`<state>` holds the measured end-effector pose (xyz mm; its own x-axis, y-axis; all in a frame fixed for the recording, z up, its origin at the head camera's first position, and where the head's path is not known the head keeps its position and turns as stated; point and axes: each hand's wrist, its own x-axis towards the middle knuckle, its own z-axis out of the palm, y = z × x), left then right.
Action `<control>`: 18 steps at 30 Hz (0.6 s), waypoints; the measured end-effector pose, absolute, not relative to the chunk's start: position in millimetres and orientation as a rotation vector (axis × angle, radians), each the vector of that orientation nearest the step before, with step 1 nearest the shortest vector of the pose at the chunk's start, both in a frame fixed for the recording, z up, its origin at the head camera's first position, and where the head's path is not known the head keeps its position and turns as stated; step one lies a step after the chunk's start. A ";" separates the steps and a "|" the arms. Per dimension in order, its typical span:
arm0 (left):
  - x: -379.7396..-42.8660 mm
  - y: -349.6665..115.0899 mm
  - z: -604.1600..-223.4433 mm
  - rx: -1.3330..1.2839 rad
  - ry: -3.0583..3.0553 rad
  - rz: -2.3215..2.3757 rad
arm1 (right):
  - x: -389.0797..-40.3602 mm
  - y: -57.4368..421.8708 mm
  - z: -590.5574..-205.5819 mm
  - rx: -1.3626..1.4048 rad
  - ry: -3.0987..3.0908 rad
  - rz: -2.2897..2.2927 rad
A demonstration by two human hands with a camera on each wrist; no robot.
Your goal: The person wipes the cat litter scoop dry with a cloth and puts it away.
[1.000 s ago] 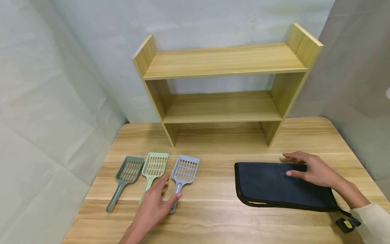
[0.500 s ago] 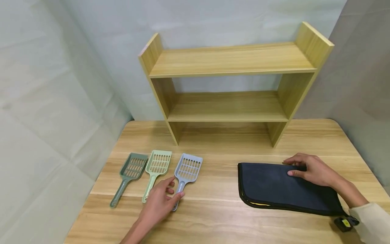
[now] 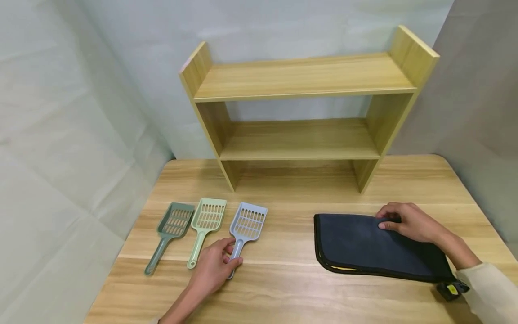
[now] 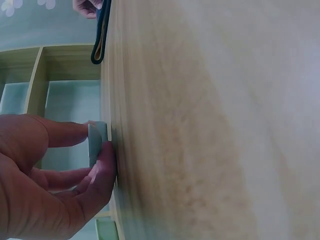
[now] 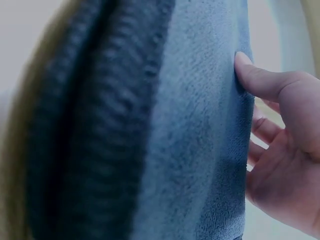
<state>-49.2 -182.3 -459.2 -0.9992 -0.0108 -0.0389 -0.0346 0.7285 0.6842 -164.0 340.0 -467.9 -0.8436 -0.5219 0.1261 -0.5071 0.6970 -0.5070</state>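
My left hand [image 3: 214, 266] pinches the handle of a blue slotted litter scoop [image 3: 238, 245], which lies on the table with its head pointing toward the shelf. In the left wrist view, thumb and fingers close on both sides of the pale handle [image 4: 94, 142]. To its left lie a light green litter scoop [image 3: 201, 237] and a dark green litter scoop [image 3: 165, 240]. At the right, a folded navy towel [image 3: 364, 245] with black edging lies flat. My right hand [image 3: 414, 223] grips its far edge, thumb on top and fingers behind.
A wooden two-tier shelf [image 3: 299, 158] stands at the back of the wooden table [image 3: 283, 292]. A small black wrist device [image 3: 448, 290] sits by the right sleeve. Pale cloth [image 3: 73, 135] hangs behind and along the sides.
My left fingers have closed from hovering around the blue scoop's handle to pinching it. The right thumb and fingers have drawn together on the towel's far edge. The head view has shifted slightly.
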 end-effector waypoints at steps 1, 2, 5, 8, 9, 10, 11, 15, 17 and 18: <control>-49.4 -183.0 -459.3 -0.033 2.891 1.140 | -164.5 339.7 -467.5 -0.883 2.868 -0.852; -49.6 -183.5 -459.1 -0.034 2.886 1.141 | -165.1 339.6 -467.2 -0.893 2.868 -0.854; -50.4 -186.1 -457.5 -0.015 2.880 1.140 | -165.3 340.0 -465.6 -0.916 2.861 -0.871; -51.7 -189.7 -456.7 -0.001 2.886 1.112 | -164.3 341.2 -463.5 -0.928 2.837 -0.910; -52.1 -190.9 -456.6 0.005 2.890 1.097 | -163.4 341.7 -462.5 -0.928 2.829 -0.926; -52.5 -192.1 -456.3 0.012 2.894 1.082 | -162.5 342.2 -461.4 -0.926 2.818 -0.946; -52.8 -193.3 -456.5 0.018 2.897 1.067 | -161.7 342.6 -460.2 -0.926 2.809 -0.961; -53.0 -196.5 -455.8 0.053 2.907 1.039 | -157.6 343.0 -454.7 -0.901 2.778 -1.027; -53.5 -197.6 -456.3 0.072 2.913 1.032 | -155.7 342.6 -452.1 -0.890 2.758 -1.059; -53.6 -198.1 -456.4 0.078 2.915 1.029 | -154.7 342.3 -451.0 -0.886 2.747 -1.075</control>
